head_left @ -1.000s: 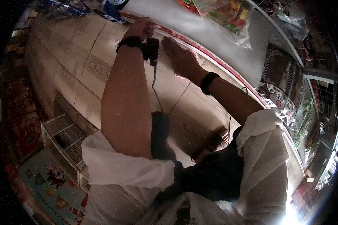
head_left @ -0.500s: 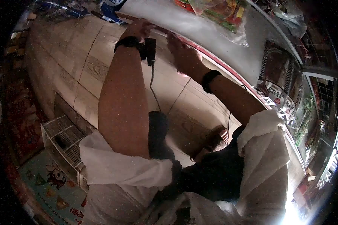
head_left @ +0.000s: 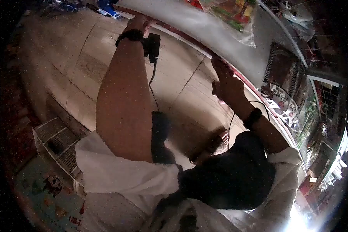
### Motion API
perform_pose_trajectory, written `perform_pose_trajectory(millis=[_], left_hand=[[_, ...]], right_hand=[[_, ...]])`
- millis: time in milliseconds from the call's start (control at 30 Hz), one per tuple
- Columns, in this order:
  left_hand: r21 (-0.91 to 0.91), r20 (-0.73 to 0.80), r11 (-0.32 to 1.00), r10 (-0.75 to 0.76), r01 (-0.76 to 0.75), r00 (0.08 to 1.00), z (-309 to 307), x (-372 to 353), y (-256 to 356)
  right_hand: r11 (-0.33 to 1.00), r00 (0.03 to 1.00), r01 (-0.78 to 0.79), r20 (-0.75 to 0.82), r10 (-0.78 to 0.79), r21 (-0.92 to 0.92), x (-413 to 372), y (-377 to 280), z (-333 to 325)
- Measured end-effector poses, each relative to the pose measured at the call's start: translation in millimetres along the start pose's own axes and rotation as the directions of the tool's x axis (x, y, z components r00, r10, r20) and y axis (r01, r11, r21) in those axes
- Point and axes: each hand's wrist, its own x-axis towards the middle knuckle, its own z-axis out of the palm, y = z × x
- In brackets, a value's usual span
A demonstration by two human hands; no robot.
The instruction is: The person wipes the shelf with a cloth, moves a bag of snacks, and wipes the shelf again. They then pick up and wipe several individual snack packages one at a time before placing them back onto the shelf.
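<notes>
My left hand (head_left: 140, 24) is at the front edge of a grey shelf (head_left: 178, 17), its fingers curled together; what they hold, if anything, is too dark to make out. A pale strip (head_left: 183, 40) runs along the red-trimmed shelf edge between my hands. Farther right, my right hand (head_left: 228, 83) lies along the same edge, index finger stretched toward the strip's end and thumb apart. Black bands circle both wrists. A black device (head_left: 154, 47) with a cable sits by my left wrist.
Plastic-wrapped colourful packets (head_left: 236, 15) lie on the shelf. Spiral-bound dark goods (head_left: 278, 63) and packages (head_left: 284, 98) are at the right. A white wire basket (head_left: 58, 145) stands on the lower left. Below the shelf is tiled floor (head_left: 181, 81). A bright light glares at the lower right.
My right hand has slid right and down along the shelf edge, away from my left hand, uncovering more of the pale strip. My left hand has moved slightly up and left.
</notes>
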Motion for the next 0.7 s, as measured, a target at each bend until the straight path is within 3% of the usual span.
perform_pose_trajectory(millis=[33,100,133,167,233,267,333,367,400,433,467,567,600,667,700], left_hand=[[-0.006,0.009,1.000,-0.005,0.005,1.000,0,10,-3],[0.228,-0.051,0.972,0.066,-0.053,0.997,-4,26,-11],[0.216,-0.040,0.975,0.061,-0.051,0.997,-3,28,-14],[-0.069,-0.043,0.991,0.108,-0.111,0.993,-2,29,-17],[-0.367,-0.059,0.918,0.139,-0.151,0.989,-17,68,-39],[-0.104,0.088,0.596,0.803,-0.796,0.589,-35,127,-64],[-0.132,0.111,0.855,0.515,-0.501,0.850,-32,99,-55],[-0.148,0.116,0.934,0.343,-0.325,0.932,-28,80,-49],[0.265,0.279,0.823,0.433,-0.502,0.857,-36,84,-52],[0.583,0.464,0.511,0.429,-0.632,0.775,-47,86,-56],[0.656,0.472,0.402,0.442,-0.639,0.763,-47,90,-61],[0.701,0.323,0.481,0.443,-0.526,0.836,-41,109,-72],[0.733,0.324,0.450,0.429,-0.510,0.843,-45,123,-76],[0.808,0.392,0.309,0.352,-0.501,0.850,-68,157,-81],[0.718,0.338,0.461,0.424,-0.522,0.840,-59,141,-79]], right_hand=[[0.989,0.996,-0.073,0.063,0.065,0.130,-12,1,-7],[0.929,0.978,-0.209,0.080,0.194,0.306,-34,7,-17],[0.978,0.990,-0.099,-0.084,0.116,0.186,-46,23,-1],[0.999,0.969,-0.027,-0.245,0.035,0.034,-57,38,15],[0.993,0.983,-0.121,-0.141,0.118,-0.008,-72,51,19],[0.988,0.983,-0.153,-0.106,0.150,-0.024,-78,55,19],[0.977,0.986,-0.154,-0.089,0.143,-0.147,-87,60,17],[0.976,0.989,-0.133,-0.095,0.118,-0.174,-89,61,15],[0.973,0.991,-0.111,-0.101,0.093,-0.201,-92,62,13],[0.969,0.992,-0.091,-0.106,0.068,-0.228,-93,62,10],[0.980,0.987,-0.156,-0.059,0.150,-0.124,-97,60,4],[0.801,0.816,-0.569,0.250,0.521,0.187,-103,36,-32],[0.892,0.900,-0.434,0.108,0.423,0.124,-113,53,-14],[0.921,0.919,-0.389,0.071,0.387,0.009,-133,76,-1],[0.929,0.928,-0.366,0.053,0.369,-0.050,-139,82,1]])
